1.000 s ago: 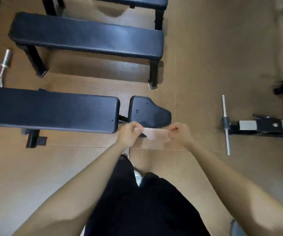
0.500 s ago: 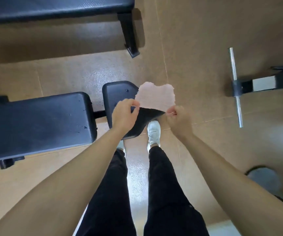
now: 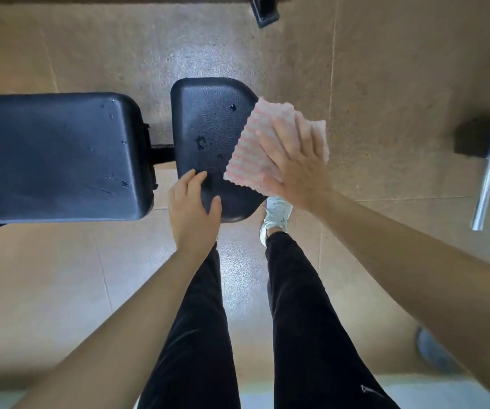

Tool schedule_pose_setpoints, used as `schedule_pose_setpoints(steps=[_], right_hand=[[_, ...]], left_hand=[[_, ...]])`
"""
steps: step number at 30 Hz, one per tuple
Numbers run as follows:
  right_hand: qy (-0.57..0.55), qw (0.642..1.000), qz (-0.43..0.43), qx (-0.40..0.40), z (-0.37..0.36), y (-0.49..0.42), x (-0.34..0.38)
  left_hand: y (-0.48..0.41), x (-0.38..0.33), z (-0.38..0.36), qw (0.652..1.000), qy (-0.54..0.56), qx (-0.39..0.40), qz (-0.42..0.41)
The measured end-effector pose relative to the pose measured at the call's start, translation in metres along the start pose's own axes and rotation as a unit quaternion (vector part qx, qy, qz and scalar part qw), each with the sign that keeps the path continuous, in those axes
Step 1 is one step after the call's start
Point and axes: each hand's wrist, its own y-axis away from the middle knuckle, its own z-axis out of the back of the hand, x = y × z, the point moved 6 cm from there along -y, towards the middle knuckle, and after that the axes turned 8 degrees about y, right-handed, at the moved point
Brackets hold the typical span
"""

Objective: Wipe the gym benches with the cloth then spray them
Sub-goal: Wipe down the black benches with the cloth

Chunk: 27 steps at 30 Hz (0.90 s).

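Tan gym floor [image 3: 90, 276] is filling the background. I'm seeing the right grip [image 3: 297, 166] lying flat, fingers straight, pressing the pink cloth [image 3: 246, 149] onto the small bench pad [image 3: 205, 128] at its 3 o'clock edge. Left grip [image 3: 192, 211], released, is resting on that pad's 6 o'clock edge. Long pad [image 3: 54, 154] is sitting at 9 o'clock.

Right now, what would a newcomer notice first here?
First, the pink-and-white wavy cloth, pressed flat by the right hand on the right edge of the small black padded seat. The left hand rests on its near edge; the long black padded bench lies left of it.
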Motion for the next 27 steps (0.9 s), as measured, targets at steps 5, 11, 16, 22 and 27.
schedule_pose_setpoints(steps=[5, 11, 16, 22, 27], right_hand=[[0.091, 0.99, 0.098, -0.045, -0.014, -0.02, 0.001], [0.078, 0.996, 0.032, -0.013, -0.01, -0.018, 0.011], [0.072, 0.995, 0.075, 0.009, -0.021, -0.001, 0.041], [0.077, 0.988, 0.132, 0.023, -0.029, 0.017, 0.084], [0.081, 0.99, 0.115, 0.001, -0.01, -0.022, 0.07]], left_hand=[[0.013, 0.034, 0.003, 0.984, 0.061, -0.053, 0.16], [0.01, 0.048, -0.004, 0.968, 0.149, -0.045, 0.198], [0.01, 0.06, 0.0, 0.972, 0.173, 0.008, 0.161], [0.008, 0.069, 0.002, 0.974, 0.177, 0.058, 0.126], [0.011, 0.071, 0.003, 0.977, 0.177, 0.045, 0.114]])
